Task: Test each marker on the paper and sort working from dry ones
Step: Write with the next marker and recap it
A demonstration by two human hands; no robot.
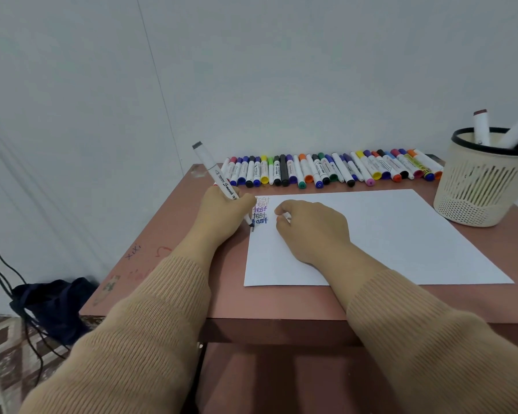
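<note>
My left hand (222,212) grips a white marker (214,171) with a grey end cap, its dark tip touching the top left corner of the white paper (386,234). Several small "test" words (260,210) in pale, purple and blue ink stand in a column there. My right hand (311,228) rests on the paper just right of the words, fingers curled around something small and white with an orange spot, likely the marker's cap. A long row of capped markers (332,170) in many colours lies along the table's far edge.
A cream mesh cup (479,186) with a black rim stands at the right, holding two markers (482,127). The pinkish table (168,234) meets a white wall. A dark bag (51,303) and cables lie on the floor at the left.
</note>
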